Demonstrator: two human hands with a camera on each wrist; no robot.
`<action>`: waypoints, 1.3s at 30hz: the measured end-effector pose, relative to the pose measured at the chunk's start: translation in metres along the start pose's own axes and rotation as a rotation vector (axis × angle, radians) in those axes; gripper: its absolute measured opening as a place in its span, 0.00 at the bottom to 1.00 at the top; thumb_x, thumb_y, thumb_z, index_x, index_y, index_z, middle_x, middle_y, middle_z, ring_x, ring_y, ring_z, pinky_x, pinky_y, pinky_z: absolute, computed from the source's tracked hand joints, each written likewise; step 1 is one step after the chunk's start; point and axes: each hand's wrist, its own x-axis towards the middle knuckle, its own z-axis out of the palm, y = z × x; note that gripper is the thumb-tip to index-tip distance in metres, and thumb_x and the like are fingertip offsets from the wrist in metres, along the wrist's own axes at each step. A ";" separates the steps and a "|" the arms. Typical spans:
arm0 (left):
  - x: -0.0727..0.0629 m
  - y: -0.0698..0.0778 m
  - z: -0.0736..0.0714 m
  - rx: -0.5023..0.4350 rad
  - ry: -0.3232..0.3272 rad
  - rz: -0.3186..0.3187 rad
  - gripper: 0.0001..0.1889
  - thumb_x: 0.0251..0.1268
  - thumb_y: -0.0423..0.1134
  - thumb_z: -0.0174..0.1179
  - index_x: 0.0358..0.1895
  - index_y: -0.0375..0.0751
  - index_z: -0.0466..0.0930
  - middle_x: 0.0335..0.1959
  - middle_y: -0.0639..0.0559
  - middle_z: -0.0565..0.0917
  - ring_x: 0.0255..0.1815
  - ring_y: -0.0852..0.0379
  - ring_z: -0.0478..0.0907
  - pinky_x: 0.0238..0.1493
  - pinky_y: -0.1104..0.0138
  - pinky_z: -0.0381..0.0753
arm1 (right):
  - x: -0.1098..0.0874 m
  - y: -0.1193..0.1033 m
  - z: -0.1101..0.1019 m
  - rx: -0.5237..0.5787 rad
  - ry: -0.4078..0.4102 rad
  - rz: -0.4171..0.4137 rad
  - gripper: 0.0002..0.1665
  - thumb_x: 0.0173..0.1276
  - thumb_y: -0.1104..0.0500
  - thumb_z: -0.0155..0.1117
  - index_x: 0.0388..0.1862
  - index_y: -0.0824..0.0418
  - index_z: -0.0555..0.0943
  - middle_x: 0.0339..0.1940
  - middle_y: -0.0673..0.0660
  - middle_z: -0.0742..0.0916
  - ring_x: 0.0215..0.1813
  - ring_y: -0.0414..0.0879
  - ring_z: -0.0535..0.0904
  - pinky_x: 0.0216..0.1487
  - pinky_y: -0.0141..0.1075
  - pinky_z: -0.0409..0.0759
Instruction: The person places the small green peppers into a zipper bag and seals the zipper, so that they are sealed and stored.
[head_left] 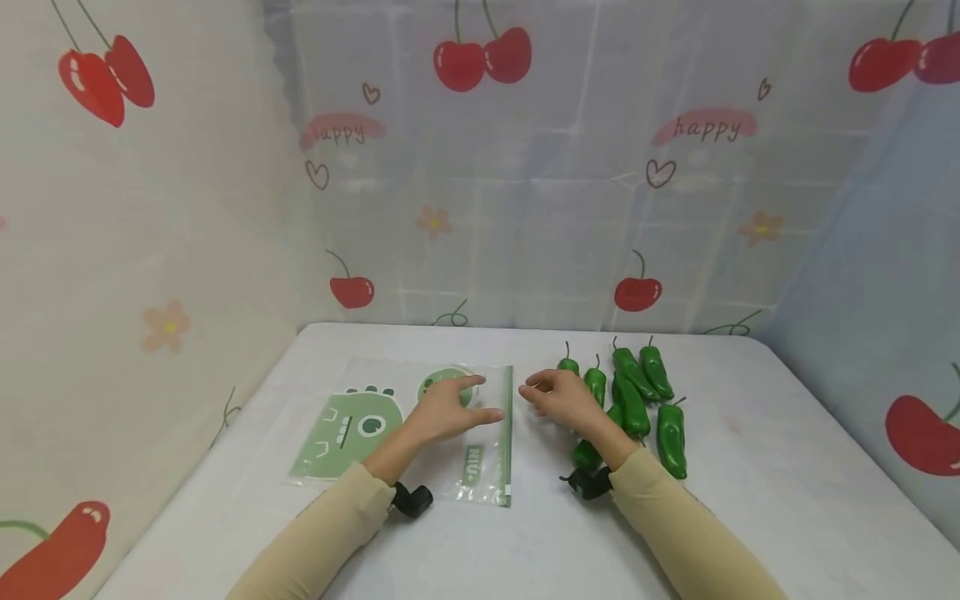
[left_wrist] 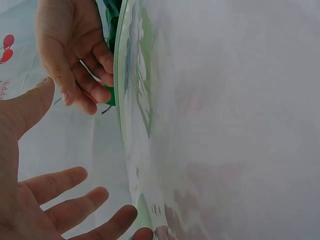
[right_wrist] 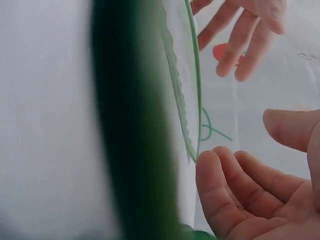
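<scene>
A clear zip-lock bag [head_left: 474, 467] with green cartoon prints lies flat on the white table, its green zip edge [head_left: 507, 450] facing right. Over the bag, my left hand [head_left: 442, 410] is held with thumb and fingers spread, holding nothing. Just right of the zip edge is my right hand [head_left: 566, 402], fingers loosely bent and nothing between them. Several green peppers [head_left: 632, 406] lie beside and partly behind that hand. In the right wrist view, a blurred dark green pepper [right_wrist: 132, 120] fills the foreground, while the right hand's fingers [right_wrist: 212, 175] appear empty.
One green pepper [head_left: 671, 440] lies at the right side of the group. A white cloth covers the table [head_left: 757, 500]. Behind it hangs a pale curtain [head_left: 540, 217] printed with cherries, flowers and hearts, continuing along both sides. Dark wrist cameras [head_left: 414, 501] sit below the sleeves.
</scene>
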 end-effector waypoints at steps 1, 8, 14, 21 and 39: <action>0.000 0.001 0.000 -0.003 0.001 0.007 0.44 0.54 0.68 0.72 0.73 0.51 0.75 0.71 0.45 0.78 0.74 0.44 0.71 0.70 0.45 0.73 | 0.001 -0.001 0.001 0.000 0.001 0.003 0.24 0.74 0.47 0.67 0.59 0.62 0.84 0.47 0.59 0.89 0.34 0.44 0.86 0.38 0.38 0.82; -0.002 0.003 0.002 0.032 -0.001 0.033 0.44 0.55 0.67 0.72 0.72 0.49 0.76 0.70 0.45 0.79 0.73 0.43 0.73 0.68 0.45 0.75 | 0.005 -0.002 0.011 -0.009 -0.003 0.001 0.18 0.73 0.52 0.68 0.54 0.62 0.86 0.34 0.57 0.89 0.30 0.45 0.83 0.32 0.35 0.78; -0.002 0.001 0.004 0.052 -0.025 0.038 0.43 0.55 0.67 0.72 0.72 0.48 0.76 0.70 0.44 0.79 0.73 0.43 0.73 0.68 0.45 0.75 | 0.006 -0.001 0.019 -0.066 -0.021 -0.014 0.12 0.73 0.57 0.67 0.49 0.62 0.88 0.24 0.54 0.87 0.25 0.43 0.79 0.30 0.35 0.76; 0.000 -0.001 0.006 0.071 -0.052 0.048 0.43 0.57 0.66 0.71 0.73 0.47 0.75 0.69 0.44 0.80 0.71 0.43 0.75 0.68 0.45 0.76 | 0.009 -0.002 0.027 -0.103 -0.022 -0.033 0.09 0.71 0.61 0.68 0.45 0.63 0.88 0.21 0.53 0.84 0.23 0.42 0.77 0.28 0.34 0.76; -0.001 -0.004 0.012 0.096 -0.099 0.057 0.40 0.61 0.65 0.68 0.72 0.46 0.76 0.67 0.43 0.81 0.71 0.44 0.75 0.68 0.48 0.76 | 0.009 -0.007 0.035 -0.135 0.010 -0.018 0.06 0.69 0.59 0.71 0.38 0.62 0.89 0.26 0.52 0.87 0.25 0.41 0.80 0.27 0.33 0.77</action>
